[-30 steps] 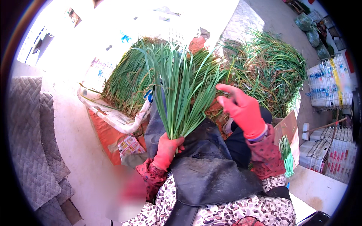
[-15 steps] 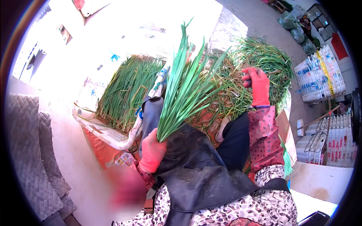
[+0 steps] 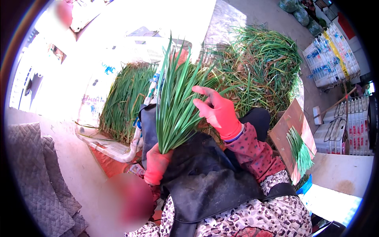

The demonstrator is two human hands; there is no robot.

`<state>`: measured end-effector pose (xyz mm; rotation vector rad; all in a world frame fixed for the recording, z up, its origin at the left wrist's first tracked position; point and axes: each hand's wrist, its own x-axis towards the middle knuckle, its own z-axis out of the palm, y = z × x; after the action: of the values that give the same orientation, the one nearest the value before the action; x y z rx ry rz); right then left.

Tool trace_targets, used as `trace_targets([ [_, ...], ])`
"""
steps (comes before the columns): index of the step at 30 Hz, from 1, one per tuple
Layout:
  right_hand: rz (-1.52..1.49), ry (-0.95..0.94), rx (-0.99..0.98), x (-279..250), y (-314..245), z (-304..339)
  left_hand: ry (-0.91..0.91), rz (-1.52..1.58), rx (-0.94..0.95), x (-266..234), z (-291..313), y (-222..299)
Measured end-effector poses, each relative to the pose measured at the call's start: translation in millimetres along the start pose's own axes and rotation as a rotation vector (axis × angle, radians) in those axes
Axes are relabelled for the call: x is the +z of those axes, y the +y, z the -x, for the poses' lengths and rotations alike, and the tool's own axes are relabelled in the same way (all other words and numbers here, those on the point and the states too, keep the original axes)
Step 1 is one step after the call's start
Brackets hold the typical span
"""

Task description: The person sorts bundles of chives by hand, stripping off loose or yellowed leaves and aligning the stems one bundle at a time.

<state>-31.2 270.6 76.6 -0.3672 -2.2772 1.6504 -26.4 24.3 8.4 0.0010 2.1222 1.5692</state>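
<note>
My left hand (image 3: 158, 162), in an orange-red glove, is closed round the lower ends of a bunch of garlic chives (image 3: 179, 104). The long flat green leaves fan upward over my dark apron (image 3: 197, 173). My right hand (image 3: 217, 114), gloved alike, is beside the right edge of the bunch. Its thumb and forefinger point at the leaves with a gap between them, and nothing shows in its grasp; the other fingers are partly hidden. A large tangled heap of chives (image 3: 260, 67) lies beyond my right hand. More chives (image 3: 126, 102) lie in neat rows in a white plastic crate (image 3: 114, 156) at the left.
At my right, a board (image 3: 282, 126) carries a bundle of green strips (image 3: 300, 154). Stacked white crates (image 3: 331, 57) stand farther right, with more crates (image 3: 347, 134) below. Grey quilted padding (image 3: 31, 173) hangs at the far left. An orange sheet (image 3: 108, 162) shows under the crate.
My right hand has moved left and down from over the heap to the bunch's right edge. The left hand keeps its hold. The view has shifted, and the board now shows more fully.
</note>
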Motion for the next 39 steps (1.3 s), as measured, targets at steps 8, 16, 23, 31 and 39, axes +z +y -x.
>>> trace_targets([
  [8, 0.717, -0.141, -0.311, 2, 51, -9, -0.002, -0.091, 0.058, 6, 6, -9],
  [16, 0.816, -0.039, -0.658, -42, 58, -24, 0.012, -0.118, 0.101, 5, -3, -5],
  [23, 0.887, 0.184, -0.414, -101, 58, -40, 0.002, -0.146, 0.077, 2, -5, 5],
  [31, 0.441, 0.010, -0.536, -51, -2, -17, -0.104, -0.027, 0.032, 0, -2, -2],
  [39, 0.743, -0.182, -0.387, -21, 40, -8, -0.197, 0.035, -0.083, 13, 6, 10],
])
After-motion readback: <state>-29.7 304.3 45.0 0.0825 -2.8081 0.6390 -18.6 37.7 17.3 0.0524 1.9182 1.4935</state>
